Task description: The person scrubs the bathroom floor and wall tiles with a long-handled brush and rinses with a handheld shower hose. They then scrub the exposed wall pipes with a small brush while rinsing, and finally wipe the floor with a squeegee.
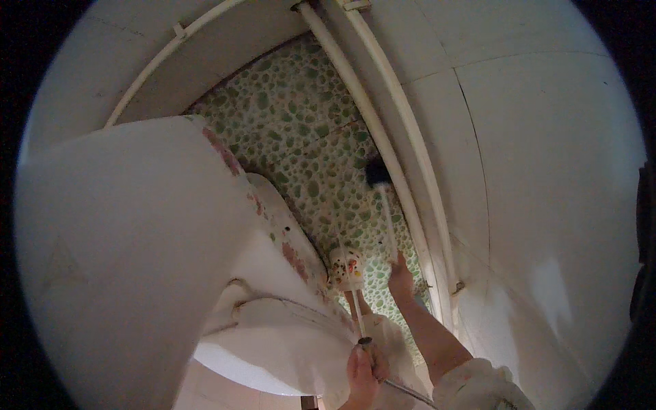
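Observation:
My right hand (401, 278) grips the light handle of a brush (388, 220), whose dark head (378, 173) rests at the pebble-patterned floor (302, 123) beside the lower pipe. Lower in the view, my left hand (366, 365) is closed around a shower head (365, 340) with a metal hose (410, 393) trailing to the lower right. A thin stream of water runs from it toward the floor, past a foot in a light clog with colourful decorations (348, 267).
A white toilet (277, 338) stands at the lower left, beside a large white surface (118, 220) with reddish stains along its edge. Two pale pipes (379, 128) curve along the tiled wall (533, 154); another pipe (154, 64) runs at the upper left.

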{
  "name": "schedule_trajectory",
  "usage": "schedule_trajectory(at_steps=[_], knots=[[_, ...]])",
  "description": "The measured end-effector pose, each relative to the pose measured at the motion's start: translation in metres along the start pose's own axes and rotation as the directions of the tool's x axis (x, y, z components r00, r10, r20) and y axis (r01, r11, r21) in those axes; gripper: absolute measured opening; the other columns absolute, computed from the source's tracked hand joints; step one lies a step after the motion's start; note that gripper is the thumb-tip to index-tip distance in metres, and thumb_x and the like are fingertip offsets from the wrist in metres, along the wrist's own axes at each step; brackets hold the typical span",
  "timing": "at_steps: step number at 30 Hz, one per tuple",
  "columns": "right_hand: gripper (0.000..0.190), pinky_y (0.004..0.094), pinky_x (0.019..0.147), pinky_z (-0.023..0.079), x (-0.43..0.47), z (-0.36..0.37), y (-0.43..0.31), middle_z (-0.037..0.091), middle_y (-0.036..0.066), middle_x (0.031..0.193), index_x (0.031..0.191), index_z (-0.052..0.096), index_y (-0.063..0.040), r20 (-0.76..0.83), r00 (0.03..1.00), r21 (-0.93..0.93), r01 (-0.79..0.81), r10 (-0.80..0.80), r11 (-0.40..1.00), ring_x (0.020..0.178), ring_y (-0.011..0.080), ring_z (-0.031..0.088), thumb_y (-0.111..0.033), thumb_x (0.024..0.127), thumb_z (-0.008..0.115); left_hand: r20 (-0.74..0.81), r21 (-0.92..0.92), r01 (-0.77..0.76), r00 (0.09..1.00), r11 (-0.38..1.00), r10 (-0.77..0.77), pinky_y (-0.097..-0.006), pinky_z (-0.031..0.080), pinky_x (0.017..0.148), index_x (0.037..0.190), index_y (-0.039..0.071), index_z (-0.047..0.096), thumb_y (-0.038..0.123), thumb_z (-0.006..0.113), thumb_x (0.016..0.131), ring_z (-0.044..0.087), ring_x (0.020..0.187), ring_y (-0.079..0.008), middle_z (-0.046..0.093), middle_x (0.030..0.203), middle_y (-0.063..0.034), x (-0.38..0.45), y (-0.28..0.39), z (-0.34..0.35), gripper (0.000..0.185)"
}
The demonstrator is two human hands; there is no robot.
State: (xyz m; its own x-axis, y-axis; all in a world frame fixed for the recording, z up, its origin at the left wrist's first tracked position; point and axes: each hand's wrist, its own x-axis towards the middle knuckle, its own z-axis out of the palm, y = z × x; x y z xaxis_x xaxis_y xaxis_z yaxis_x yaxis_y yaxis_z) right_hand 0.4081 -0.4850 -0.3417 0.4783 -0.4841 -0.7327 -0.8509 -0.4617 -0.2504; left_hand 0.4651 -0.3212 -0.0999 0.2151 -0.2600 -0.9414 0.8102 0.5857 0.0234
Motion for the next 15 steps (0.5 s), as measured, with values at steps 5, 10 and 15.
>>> schedule_trajectory(at_steps=[5,10,15], knots=[[0.049,0.0431,0.060,0.048,0.018,-0.015,-0.013,0.060,0.021,0.088,0.135,0.027,-0.021,0.010,1.000,-0.116,-0.004,0.005,0.993,0.074,0.0360,0.060,-0.018,0.088,0.042,-0.041,0.018,0.014,0.999,1.000,-0.013,-0.0242,0.020,0.036,0.078,0.009,0.045,0.054,0.046,0.083,0.024,0.038,-0.0087,0.030,0.047,0.0013,-0.014,-0.002,-0.005,0.045],[0.050,0.0458,0.059,0.047,0.088,-0.020,-0.181,0.061,0.018,0.080,0.134,0.026,-0.019,0.044,0.976,-0.215,0.216,-0.212,0.952,0.068,0.0339,0.059,-0.021,0.087,0.042,-0.020,0.008,0.081,0.997,0.997,-0.081,-0.0240,0.020,0.038,0.082,0.009,0.044,0.046,0.041,0.088,0.024,0.039,-0.0080,0.030,0.049,0.0019,-0.015,-0.012,-0.020,0.038],[0.050,0.0441,0.057,0.047,-0.003,0.000,-0.057,0.061,0.017,0.075,0.135,0.024,-0.018,0.405,0.913,-0.476,0.250,-0.043,0.843,0.065,0.0321,0.060,-0.023,0.089,0.040,-0.003,0.036,-0.008,1.000,0.999,0.008,-0.0237,0.020,0.038,0.083,0.008,0.044,0.043,0.038,0.091,0.025,0.040,-0.0077,0.030,0.050,0.0023,-0.024,-0.014,-0.015,0.035]])
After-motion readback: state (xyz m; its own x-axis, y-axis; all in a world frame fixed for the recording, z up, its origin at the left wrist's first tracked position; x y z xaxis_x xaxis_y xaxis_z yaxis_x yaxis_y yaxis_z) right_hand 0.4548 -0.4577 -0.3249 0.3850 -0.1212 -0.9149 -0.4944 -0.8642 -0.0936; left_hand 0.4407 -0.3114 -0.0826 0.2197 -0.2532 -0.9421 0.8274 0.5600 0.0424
